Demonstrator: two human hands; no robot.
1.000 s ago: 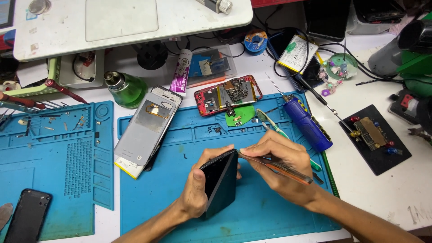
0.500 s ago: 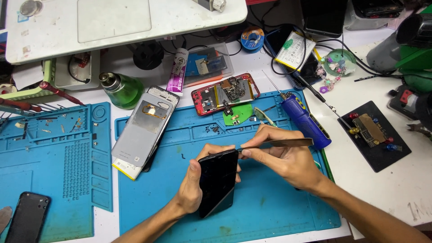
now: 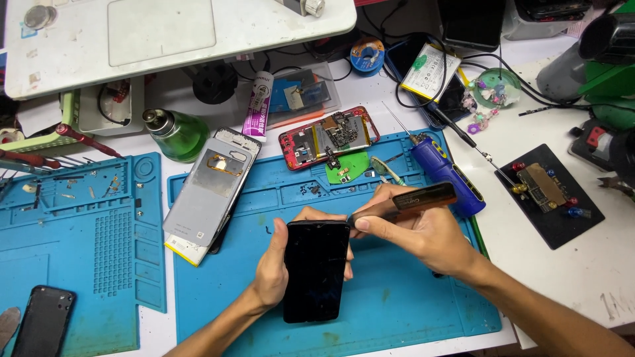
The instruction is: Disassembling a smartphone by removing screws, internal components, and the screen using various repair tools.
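now turned screen-up and near flat, black phone (image 3: 316, 270) over the middle of the blue mat (image 3: 397, 311), cradled by left hand (image 3: 274, 264). right hand (image 3: 423, 231) pinching dark flat tool (image 3: 413, 198), tip at the phone's top right corner, seemingly working the seam.

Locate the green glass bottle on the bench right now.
In the head view, the green glass bottle lies upper left, on the white bench just above the blue mat, beside the grey phone frame.
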